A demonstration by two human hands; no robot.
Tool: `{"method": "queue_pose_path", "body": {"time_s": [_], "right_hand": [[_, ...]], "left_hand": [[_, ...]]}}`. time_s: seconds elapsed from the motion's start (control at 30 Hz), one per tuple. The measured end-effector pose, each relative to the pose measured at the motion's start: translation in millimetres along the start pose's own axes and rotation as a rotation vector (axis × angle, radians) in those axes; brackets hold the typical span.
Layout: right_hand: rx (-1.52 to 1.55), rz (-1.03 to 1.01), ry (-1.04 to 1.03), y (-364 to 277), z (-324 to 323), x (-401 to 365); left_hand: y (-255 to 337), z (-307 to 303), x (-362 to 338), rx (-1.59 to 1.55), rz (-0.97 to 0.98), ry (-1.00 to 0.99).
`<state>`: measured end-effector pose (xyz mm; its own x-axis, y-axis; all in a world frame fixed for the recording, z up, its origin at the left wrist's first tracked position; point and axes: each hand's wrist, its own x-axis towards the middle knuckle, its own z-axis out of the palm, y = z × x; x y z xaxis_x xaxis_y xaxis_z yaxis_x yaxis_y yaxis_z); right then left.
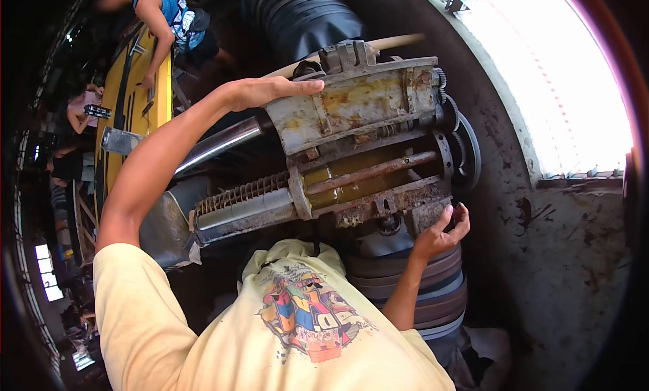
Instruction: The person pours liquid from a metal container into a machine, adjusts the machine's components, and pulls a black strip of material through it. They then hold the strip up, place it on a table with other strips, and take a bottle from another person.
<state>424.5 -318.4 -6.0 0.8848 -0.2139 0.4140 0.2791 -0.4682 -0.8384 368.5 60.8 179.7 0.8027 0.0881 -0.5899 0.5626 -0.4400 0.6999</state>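
Note:
A worn grey metal machine with rusty patches stands before me. My left hand lies over the upper left edge of its raised cover, the other fingers hidden behind the rim. Below the cover are yellowish rollers, a long coil spring and a shiny metal cylinder. A wheel and toothed gears sit at its right end. My right hand is beside the machine's lower right corner, its fingers curled but apart, with nothing visible between them.
Coiled brown and grey strips are stacked below the machine, and a black coiled roll stands behind it. A person in blue leans at a yellow machine on the left. A stained wall and bright window are at right.

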Motion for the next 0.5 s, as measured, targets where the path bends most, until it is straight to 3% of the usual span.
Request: {"method": "queue_pose_path", "body": {"time_s": [0.07,0.13,0.2,0.23,0.3,0.33,0.37,0.4,0.43,0.47,0.5], "right_hand": [[0.001,-0.022,-0.013,-11,-3,9],[-0.128,-0.192,0.004,-45,-6,32],[0.243,0.054,-0.299,-89,-7,60],[0.236,0.054,-0.297,-107,-7,73],[-0.021,-0.271,-0.465,-133,-5,92],[-0.015,-0.244,-0.531,-134,-5,96],[-0.04,-0.213,-0.582,-130,-12,101],[-0.097,-0.223,-0.617,-117,-19,102],[-0.222,-0.254,-0.627,-96,-27,97],[-0.301,-0.37,-0.661,-80,-35,91],[-0.277,-0.399,-0.709,-56,-40,84]], "left_hand": [[-10,-2,5,0.063,-0.018,0.005],[-7,-2,2,0.13,-0.038,0.016],[9,6,-10,0.141,-0.067,0.033],[4,8,-7,0.139,-0.064,0.027],[-14,5,2,0.211,-0.108,0.086],[-5,8,-4,0.244,-0.057,0.169],[5,5,-12,0.256,-0.148,0.133],[-13,6,0,0.196,-0.085,0.131],[-6,9,-2,-0.049,-0.008,-0.066],[-10,4,1,0.031,-0.005,-0.059],[-13,13,-6,0.177,0.033,0.242]]}}
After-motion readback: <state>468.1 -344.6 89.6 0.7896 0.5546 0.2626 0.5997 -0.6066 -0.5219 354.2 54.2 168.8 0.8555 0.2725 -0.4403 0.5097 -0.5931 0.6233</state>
